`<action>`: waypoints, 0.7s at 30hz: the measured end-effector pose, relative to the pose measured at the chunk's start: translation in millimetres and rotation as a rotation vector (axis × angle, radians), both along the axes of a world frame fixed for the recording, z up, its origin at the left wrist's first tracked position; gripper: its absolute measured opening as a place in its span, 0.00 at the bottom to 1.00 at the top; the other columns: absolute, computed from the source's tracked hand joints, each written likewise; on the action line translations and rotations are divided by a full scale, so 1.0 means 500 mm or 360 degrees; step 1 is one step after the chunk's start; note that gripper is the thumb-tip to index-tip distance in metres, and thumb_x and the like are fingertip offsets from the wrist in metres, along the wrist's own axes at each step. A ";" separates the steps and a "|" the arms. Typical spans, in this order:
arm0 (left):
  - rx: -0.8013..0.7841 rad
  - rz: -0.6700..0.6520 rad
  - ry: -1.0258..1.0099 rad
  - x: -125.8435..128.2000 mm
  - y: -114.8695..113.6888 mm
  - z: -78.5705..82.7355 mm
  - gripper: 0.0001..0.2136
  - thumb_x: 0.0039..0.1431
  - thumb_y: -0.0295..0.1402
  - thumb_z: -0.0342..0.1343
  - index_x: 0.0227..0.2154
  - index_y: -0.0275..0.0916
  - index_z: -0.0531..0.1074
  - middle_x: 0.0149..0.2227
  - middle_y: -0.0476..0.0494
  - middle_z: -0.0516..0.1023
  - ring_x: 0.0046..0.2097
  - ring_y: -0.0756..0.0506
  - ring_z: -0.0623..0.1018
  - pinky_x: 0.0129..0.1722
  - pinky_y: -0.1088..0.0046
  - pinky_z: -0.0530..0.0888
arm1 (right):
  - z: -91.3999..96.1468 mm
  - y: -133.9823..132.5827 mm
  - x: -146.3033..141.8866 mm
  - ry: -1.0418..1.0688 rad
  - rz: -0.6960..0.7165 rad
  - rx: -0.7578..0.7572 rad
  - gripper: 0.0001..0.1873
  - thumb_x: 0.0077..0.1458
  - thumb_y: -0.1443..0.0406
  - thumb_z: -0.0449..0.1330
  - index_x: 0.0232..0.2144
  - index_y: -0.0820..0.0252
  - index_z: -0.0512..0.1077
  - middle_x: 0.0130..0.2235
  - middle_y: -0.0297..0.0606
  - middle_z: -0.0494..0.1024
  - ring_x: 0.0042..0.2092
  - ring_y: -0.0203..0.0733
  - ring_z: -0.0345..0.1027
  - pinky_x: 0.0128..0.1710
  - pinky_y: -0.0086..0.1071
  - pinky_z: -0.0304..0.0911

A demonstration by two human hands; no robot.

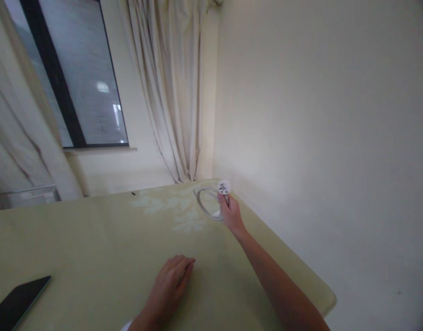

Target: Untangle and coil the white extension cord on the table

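At the far right part of the table, my right hand (231,212) is closed round a white power socket (224,187). Its rounded face shows dark slots and points up. A pale grey cable (202,208) lies in a loose coil just left of that hand, partly hidden behind it. Nearer to me, my left hand (172,276) rests low over the tabletop. Its fingers are curled and pressed together, with nothing visible in them.
The pale green table (94,248) has a white leaf pattern and meets the wall on the right. A dark flat tablet-like object (20,301) lies at the near left. One small black item (133,193) sits by the far edge. Curtains (173,92) hang behind.
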State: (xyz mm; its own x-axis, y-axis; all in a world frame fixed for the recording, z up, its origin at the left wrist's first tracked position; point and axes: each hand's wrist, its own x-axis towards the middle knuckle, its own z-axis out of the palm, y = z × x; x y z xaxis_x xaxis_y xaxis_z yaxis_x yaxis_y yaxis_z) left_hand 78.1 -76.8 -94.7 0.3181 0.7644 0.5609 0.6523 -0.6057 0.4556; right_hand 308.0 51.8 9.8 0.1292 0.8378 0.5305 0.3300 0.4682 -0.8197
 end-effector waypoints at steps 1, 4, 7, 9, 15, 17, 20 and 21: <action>-0.0004 0.0039 -0.0079 -0.001 0.002 0.002 0.12 0.72 0.37 0.50 0.44 0.45 0.79 0.39 0.43 0.84 0.43 0.43 0.83 0.47 0.65 0.79 | 0.027 -0.006 -0.015 0.0279 0.0146 -0.0013 0.28 0.62 0.40 0.55 0.30 0.59 0.70 0.22 0.27 0.62 0.23 0.33 0.53 0.24 0.27 0.49; -0.0031 0.0223 -0.0363 -0.013 0.007 0.013 0.12 0.72 0.40 0.50 0.46 0.44 0.78 0.44 0.42 0.82 0.48 0.42 0.81 0.50 0.62 0.78 | 0.110 -0.032 -0.067 0.0708 0.0543 -0.0216 0.30 0.54 0.38 0.62 0.28 0.59 0.69 0.20 0.22 0.56 0.21 0.30 0.45 0.21 0.26 0.46; -0.0085 0.0483 -0.0672 -0.035 0.011 0.023 0.16 0.71 0.46 0.49 0.46 0.42 0.76 0.45 0.40 0.80 0.48 0.40 0.80 0.50 0.59 0.77 | 0.171 -0.063 -0.112 0.0873 0.0842 -0.0349 0.32 0.50 0.37 0.65 0.28 0.61 0.71 0.19 0.21 0.54 0.21 0.28 0.41 0.20 0.25 0.43; -0.0124 0.0646 -0.0910 -0.052 0.015 0.029 0.18 0.71 0.50 0.47 0.46 0.41 0.74 0.43 0.41 0.79 0.45 0.40 0.80 0.47 0.59 0.77 | 0.191 -0.081 -0.133 0.0927 0.1014 -0.0386 0.32 0.51 0.37 0.65 0.27 0.62 0.71 0.18 0.21 0.54 0.21 0.27 0.41 0.20 0.26 0.42; 0.0086 0.0724 -0.1629 -0.094 0.048 0.105 0.26 0.69 0.57 0.44 0.56 0.43 0.66 0.57 0.36 0.73 0.48 0.42 0.78 0.46 0.62 0.76 | 0.198 -0.105 -0.154 0.1013 0.1231 -0.0505 0.30 0.53 0.40 0.67 0.27 0.62 0.72 0.18 0.21 0.53 0.20 0.26 0.40 0.21 0.26 0.39; 0.0049 0.0668 -0.1601 -0.095 0.064 0.158 0.29 0.68 0.57 0.45 0.63 0.44 0.61 0.64 0.34 0.69 0.59 0.40 0.74 0.56 0.58 0.73 | 0.201 -0.106 -0.151 0.1036 0.1275 -0.0547 0.31 0.53 0.40 0.66 0.28 0.63 0.73 0.18 0.21 0.53 0.20 0.26 0.39 0.20 0.26 0.39; -0.0105 0.0509 -0.1490 -0.085 0.085 0.240 0.36 0.65 0.56 0.54 0.69 0.45 0.54 0.65 0.33 0.68 0.65 0.38 0.70 0.61 0.54 0.70 | 0.208 -0.106 -0.142 0.1071 0.1310 -0.0570 0.30 0.52 0.40 0.67 0.27 0.63 0.73 0.17 0.21 0.53 0.19 0.26 0.38 0.20 0.26 0.38; -0.0172 0.0464 -0.1452 -0.080 0.091 0.262 0.37 0.62 0.55 0.58 0.68 0.45 0.55 0.63 0.33 0.70 0.63 0.37 0.72 0.59 0.54 0.73 | 0.209 -0.106 -0.139 0.1083 0.1298 -0.0565 0.30 0.52 0.40 0.67 0.27 0.62 0.73 0.17 0.21 0.53 0.19 0.26 0.38 0.20 0.26 0.38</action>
State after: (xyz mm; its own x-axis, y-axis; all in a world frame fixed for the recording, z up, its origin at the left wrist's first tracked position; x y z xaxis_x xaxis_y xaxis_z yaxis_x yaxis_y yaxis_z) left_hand 38.1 -31.4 36.1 -0.4162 0.8063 0.4203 0.1377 -0.4011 0.9056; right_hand 238.7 -1.0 114.5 -0.3555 0.8940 0.2727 -0.5369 0.0435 -0.8425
